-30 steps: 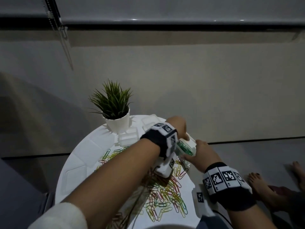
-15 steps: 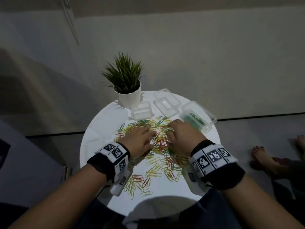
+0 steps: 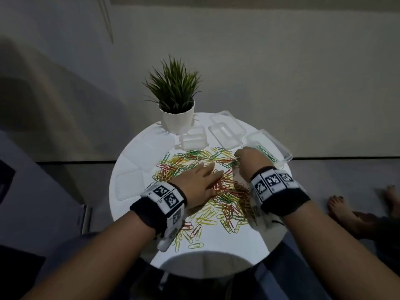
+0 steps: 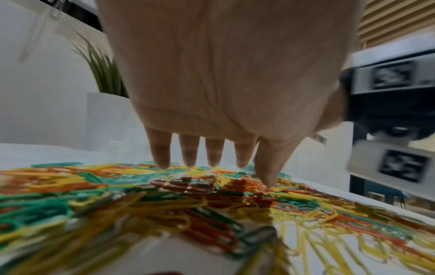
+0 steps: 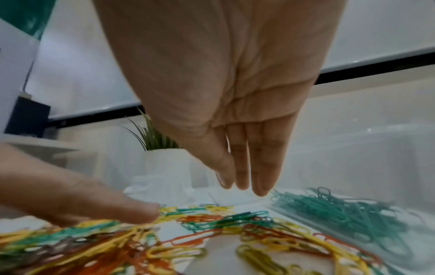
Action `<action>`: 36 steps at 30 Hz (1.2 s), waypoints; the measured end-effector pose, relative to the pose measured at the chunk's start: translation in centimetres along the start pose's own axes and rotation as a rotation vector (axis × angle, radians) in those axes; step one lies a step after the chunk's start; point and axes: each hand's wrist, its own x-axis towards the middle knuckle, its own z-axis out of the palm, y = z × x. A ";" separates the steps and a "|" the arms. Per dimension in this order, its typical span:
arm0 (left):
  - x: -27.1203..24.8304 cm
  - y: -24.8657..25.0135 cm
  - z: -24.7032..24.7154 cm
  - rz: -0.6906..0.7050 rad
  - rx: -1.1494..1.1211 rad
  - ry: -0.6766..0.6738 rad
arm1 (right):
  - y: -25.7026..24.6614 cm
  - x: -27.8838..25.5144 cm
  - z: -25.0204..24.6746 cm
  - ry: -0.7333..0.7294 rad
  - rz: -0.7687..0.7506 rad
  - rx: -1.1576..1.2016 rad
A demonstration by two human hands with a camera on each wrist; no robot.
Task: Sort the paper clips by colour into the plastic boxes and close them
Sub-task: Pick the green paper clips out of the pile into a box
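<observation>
Both grips hold nothing: the left hand (image 3: pixel 200 182) lies flat, fingers spread, on the paper clips (image 3: pixel 218 200) heaped mid-bench, the right hand (image 3: pixel 252 164) hangs straight-fingered beside the box (image 3: pixel 279 146) holding green clips.

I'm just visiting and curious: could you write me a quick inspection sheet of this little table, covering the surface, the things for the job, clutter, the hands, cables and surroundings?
Surface: round white table.
Job's things: mixed pile of paper clips, red, yellow and green; clear box holding only green clips; two more clear boxes look empty.
Clutter: potted plant at the far edge.
Hands: left hand flat on the pile, fingers straight; right hand with straight fingers near the green box, holding nothing seen.
Cables: nothing seen.
Surroundings: plain wall, dim floor, bare feet at right.
</observation>
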 end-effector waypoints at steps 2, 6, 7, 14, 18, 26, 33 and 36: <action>0.2 0.3 0.4 -0.003 0.018 -0.074 | -0.2 1.2 -0.3 -0.061 0.014 -0.056; -0.6 0.3 0.5 -0.048 0.015 -0.124 | -0.5 2.3 0.4 -0.085 -0.005 -0.165; -0.8 0.4 0.1 -0.051 0.023 -0.076 | -0.5 2.4 0.7 -0.077 -0.005 -0.176; 3.4 1.4 -3.6 -0.175 -0.233 0.308 | 0.4 1.8 1.2 -0.020 0.037 -0.082; 5.8 2.2 -4.3 -0.168 -0.241 0.309 | 2.5 -0.4 1.0 0.204 0.097 0.261; 7.4 2.8 -3.5 -0.132 -0.165 0.249 | 4.2 -3.2 2.7 0.172 0.124 0.785; 6.7 1.8 -3.0 -0.173 -0.183 0.219 | 3.9 -0.4 4.3 0.054 0.189 0.565; 6.3 1.3 -2.9 -0.176 -0.232 0.200 | 3.8 0.7 4.9 -0.044 0.250 0.409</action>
